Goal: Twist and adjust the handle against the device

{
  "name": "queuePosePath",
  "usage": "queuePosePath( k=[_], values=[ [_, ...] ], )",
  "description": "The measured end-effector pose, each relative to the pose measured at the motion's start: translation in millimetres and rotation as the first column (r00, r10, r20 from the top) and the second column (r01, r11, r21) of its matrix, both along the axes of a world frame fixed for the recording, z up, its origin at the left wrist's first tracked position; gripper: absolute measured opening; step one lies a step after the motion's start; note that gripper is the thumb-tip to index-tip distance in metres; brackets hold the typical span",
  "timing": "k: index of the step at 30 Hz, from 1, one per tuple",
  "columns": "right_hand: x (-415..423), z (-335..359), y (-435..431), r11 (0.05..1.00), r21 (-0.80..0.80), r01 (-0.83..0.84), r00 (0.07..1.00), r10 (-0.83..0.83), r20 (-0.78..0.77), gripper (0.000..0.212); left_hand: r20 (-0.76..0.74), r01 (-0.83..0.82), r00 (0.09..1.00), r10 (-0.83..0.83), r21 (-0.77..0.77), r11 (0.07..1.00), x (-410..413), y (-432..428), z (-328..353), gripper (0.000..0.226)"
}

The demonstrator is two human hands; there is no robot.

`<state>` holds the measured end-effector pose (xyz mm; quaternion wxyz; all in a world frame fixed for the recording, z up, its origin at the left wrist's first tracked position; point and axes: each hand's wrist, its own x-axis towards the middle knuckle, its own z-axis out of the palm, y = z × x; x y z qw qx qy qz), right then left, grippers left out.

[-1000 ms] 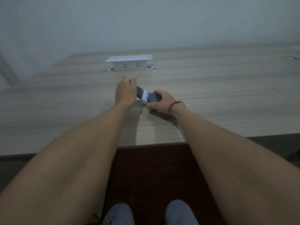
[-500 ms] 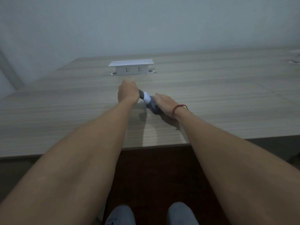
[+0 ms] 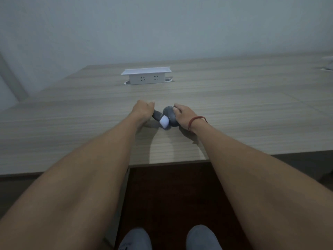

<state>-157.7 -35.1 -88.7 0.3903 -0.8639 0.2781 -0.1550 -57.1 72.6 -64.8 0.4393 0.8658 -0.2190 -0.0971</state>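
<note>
A dark grey soft bundle with a white band (image 3: 164, 118), cloth rolled up like a sock, lies on the wooden table (image 3: 234, 112). My left hand (image 3: 143, 110) grips its left end with curled fingers. My right hand (image 3: 182, 115) holds the rounded right part, fingers curled over its top. A red cord is tied round my right wrist. Both forearms reach out over the table's near edge.
A white pop-up socket box (image 3: 146, 76) stands raised from the table, beyond my hands. Another white object (image 3: 328, 64) sits at the far right edge. A pale wall rises behind the table. My two grey shoes (image 3: 169, 239) show on the dark floor below.
The bundle has been turned and rolled: its rounded grey part now bulges up under my right hand, and the white band has shifted toward me. Both hands stay on it.
</note>
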Motion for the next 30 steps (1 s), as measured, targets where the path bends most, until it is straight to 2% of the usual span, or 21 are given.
queuePosePath(
  k=[2, 3, 8, 12, 15, 18, 21, 23, 25, 27, 29, 30],
  values=[
    [0.1, 0.3, 2.2, 1.000, 0.005, 0.000, 1.000, 0.000, -0.003, 0.042, 0.035, -0.154, 0.987, 0.155, -0.037, 0.987, -3.0, -4.6, 3.0, 0.049],
    [0.0, 0.4, 2.7, 1.000, 0.008, 0.002, 1.000, -0.002, -0.001, 0.042, 0.037, -0.181, 0.982, 0.183, -0.055, 0.982, -5.4, -6.1, 4.6, 0.048],
    [-0.2, 1.5, 0.1, 1.000, -0.008, 0.027, 1.000, -0.026, 0.006, 0.046, -0.053, 0.090, 0.995, -0.087, 0.050, 0.995, -4.6, -3.4, 7.8, 0.038],
    [1.9, 1.2, 3.3, 0.999, -0.010, 0.042, 0.999, -0.041, 0.019, 0.039, 0.049, -0.029, 0.998, 0.031, -0.047, 0.998, -1.4, -3.4, 2.2, 0.048],
    [0.4, 1.5, 4.9, 0.998, -0.017, 0.056, 0.998, -0.056, 0.014, 0.043, -0.009, 0.041, 0.999, -0.042, -0.022, 0.999, -4.8, -3.5, -2.4, 0.050],
    [-0.2, 2.3, 6.3, 0.998, -0.030, 0.056, 0.998, -0.055, 0.017, 0.044, 0.016, -0.016, 1.000, 0.017, -0.046, 0.999, -0.2, -1.7, -2.5, 0.052],
    [-1.5, 3.2, 7.0, 0.997, -0.015, 0.071, 0.997, -0.071, 0.031, 0.041, -0.004, 0.021, 1.000, -0.021, -0.023, 1.000, -4.4, -2.2, -1.1, 0.041],
    [-2.5, 3.4, 8.6, 0.997, 0.005, 0.074, 0.997, -0.074, 0.029, 0.041, 0.051, -0.057, 0.997, 0.057, -0.007, 0.998, -2.2, -2.8, -2.9, 0.050],
    [-4.4, 1.9, 11.9, 0.996, 0.035, 0.078, 0.996, -0.080, 0.036, 0.051, 0.094, -0.156, 0.983, 0.160, -0.050, 0.986, -1.0, -0.9, -3.1, 0.054],
    [-8.0, 0.4, 15.4, 0.995, 0.036, 0.097, 0.994, -0.099, 0.042, 0.075, 0.119, -0.196, 0.971, 0.207, -0.096, 0.976, 1.8, -0.4, -5.7, 0.054],
    [-12.5, -1.3, 16.0, 0.993, -0.049, 0.110, 0.994, -0.109, 0.028, 0.091, 0.134, -0.201, 0.967, 0.217, -0.120, 0.972, 4.7, 0.8, -9.8, 0.054],
    [-14.1, -1.8, 14.9, 0.990, -0.081, 0.112, 0.994, -0.110, 0.029, 0.092, 0.141, -0.201, 0.966, 0.219, -0.132, 0.971, 5.3, 2.1, -10.6, 0.054]
  ],
)
